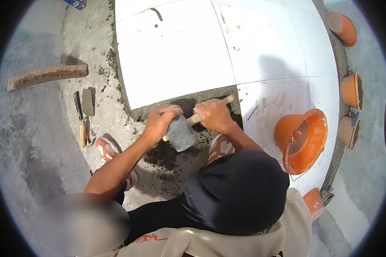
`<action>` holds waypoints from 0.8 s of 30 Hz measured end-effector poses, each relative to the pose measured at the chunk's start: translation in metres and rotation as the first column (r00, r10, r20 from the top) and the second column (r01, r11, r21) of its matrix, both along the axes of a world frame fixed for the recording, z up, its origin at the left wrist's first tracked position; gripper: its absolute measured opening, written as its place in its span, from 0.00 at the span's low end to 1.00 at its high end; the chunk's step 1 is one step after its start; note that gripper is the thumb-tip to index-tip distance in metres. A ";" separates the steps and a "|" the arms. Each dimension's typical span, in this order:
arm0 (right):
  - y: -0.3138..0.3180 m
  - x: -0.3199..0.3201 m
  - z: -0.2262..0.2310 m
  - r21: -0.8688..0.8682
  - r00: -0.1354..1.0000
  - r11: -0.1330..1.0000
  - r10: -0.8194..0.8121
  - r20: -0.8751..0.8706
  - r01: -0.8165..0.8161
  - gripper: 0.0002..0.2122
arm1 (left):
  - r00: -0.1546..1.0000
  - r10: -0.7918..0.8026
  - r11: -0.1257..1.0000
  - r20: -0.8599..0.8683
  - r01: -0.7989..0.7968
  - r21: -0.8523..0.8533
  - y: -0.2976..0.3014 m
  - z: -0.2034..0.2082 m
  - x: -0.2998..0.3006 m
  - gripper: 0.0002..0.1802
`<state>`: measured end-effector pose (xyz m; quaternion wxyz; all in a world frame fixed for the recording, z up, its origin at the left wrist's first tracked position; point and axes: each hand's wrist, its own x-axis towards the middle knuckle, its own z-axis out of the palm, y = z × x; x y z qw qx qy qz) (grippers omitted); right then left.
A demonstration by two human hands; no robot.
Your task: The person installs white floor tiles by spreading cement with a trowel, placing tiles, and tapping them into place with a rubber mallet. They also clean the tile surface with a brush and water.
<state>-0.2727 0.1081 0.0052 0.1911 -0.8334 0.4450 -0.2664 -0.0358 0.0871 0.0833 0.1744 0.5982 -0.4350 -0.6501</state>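
Note:
A rubber mallet [182, 134] with a grey head and a pale wooden handle is held across in front of me, over a patch of mortar [161, 157]. My right hand [213, 115] wraps round the handle, whose end sticks out past the fingers. At the head's left side, my left hand [161, 122] is closed against it; some of its fingers are hidden. Just beyond both hands lies the near edge of a large white tile [171, 55], with a strip of mortar along it.
An orange bucket [282, 131] stands on tiles to the right. Smaller orange pots [350, 91] line the right wall. On the left floor lie a trowel [88, 103], a tool with a black-and-orange handle [77, 105] and a wooden board [47, 76]. A blue level [76, 4] shows at the far left.

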 end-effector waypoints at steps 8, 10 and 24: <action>-0.030 -0.009 -0.001 0.054 0.995 0.996 0.060 0.075 -0.065 0.07 | 0.996 0.078 0.997 -0.045 -0.078 0.007 -0.004 0.012 -0.013 0.18; -0.017 -0.017 -0.007 0.028 1.000 0.999 0.023 -0.004 -0.023 0.07 | 0.999 0.024 1.000 -0.041 -0.024 -0.006 -0.002 0.005 -0.016 0.18; -0.010 -0.014 -0.001 0.008 0.999 1.000 -0.023 0.047 0.023 0.07 | 0.994 -0.086 0.996 0.064 0.088 -0.019 -0.019 0.021 -0.027 0.27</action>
